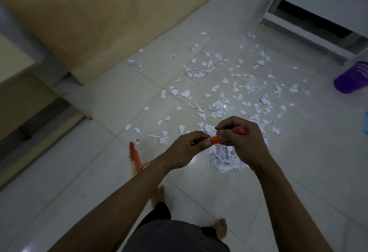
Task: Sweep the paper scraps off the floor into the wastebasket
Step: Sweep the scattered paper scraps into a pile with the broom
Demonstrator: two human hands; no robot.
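Note:
Both hands grip an orange broom handle [215, 139] held nearly end-on to the camera. My left hand [185, 150] curls round its lower part and my right hand [242, 142] round the red top end. The orange broom head [135, 158] is blurred, down on the floor to the left, beside my left forearm. White paper scraps [219, 92] lie scattered over the pale floor tiles ahead. A gathered heap of scraps [225, 158] sits just under my hands. The purple wastebasket [351, 77] stands at the right edge.
A beige wall or panel [99, 22] with a grey post runs along the left. A white cabinet [318, 18] with a dark gap beneath stands at the back right. Something blue [366, 123] shows at the right edge. My bare feet [220, 225] stand on the tiles below.

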